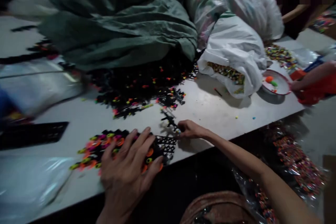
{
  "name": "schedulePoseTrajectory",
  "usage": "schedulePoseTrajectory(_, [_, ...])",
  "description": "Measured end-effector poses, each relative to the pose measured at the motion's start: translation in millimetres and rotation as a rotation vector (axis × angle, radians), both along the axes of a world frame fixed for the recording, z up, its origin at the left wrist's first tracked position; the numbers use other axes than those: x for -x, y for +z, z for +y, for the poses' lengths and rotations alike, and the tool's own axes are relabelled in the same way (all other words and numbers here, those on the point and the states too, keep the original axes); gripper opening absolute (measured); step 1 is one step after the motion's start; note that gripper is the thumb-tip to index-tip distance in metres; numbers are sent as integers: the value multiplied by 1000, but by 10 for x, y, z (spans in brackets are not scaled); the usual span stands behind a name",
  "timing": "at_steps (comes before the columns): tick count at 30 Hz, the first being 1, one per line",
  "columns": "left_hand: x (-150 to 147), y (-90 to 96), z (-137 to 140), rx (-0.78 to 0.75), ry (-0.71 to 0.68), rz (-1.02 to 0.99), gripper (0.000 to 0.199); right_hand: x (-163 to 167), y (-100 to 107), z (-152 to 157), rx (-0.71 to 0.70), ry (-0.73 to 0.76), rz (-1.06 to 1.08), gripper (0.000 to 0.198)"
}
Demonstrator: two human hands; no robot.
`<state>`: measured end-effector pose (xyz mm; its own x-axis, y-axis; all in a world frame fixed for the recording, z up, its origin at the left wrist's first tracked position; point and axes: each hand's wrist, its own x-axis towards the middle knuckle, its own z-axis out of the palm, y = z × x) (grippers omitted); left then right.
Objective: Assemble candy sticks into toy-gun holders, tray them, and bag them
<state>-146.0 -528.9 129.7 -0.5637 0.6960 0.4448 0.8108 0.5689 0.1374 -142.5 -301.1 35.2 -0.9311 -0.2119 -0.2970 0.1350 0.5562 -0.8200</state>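
My left hand (128, 168) lies spread, palm down, on a dense spread of small black plastic pieces with orange, yellow and magenta round parts (91, 150). A black lattice-like rack (168, 145) shows just right of its fingers. My right hand (190, 129) is closed in a pinch on a small black toy gun (170, 120), a little above the white table (217, 115). Its fingertips are partly hidden and blurred. Beyond both hands lies a big heap of black toy guns (136, 87) with bright tips.
A dark green sack (118, 35) rests behind the heap. Right of it, an open white bag (231, 52) holds small colourful pieces. A bowl (275, 83) stands near another person's hand (312, 77). Clear plastic bags (28, 178) lie at left; filled bags (299, 161) sit below the table edge.
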Motion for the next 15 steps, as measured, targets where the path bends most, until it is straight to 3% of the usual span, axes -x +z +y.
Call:
schedulePoseTrajectory(2, [-16, 30, 5, 35, 9, -9, 47, -127, -91, -26, 233, -72, -75, 16])
schedulePoseTrajectory(5, [-31, 43, 12, 51, 16, -4, 46, -197, -131, -143, 379, -101, -66, 23])
schedulePoseTrajectory(15, [-36, 57, 13, 67, 23, -16, 48, -125, -94, -458, 397, -174, 26, 14])
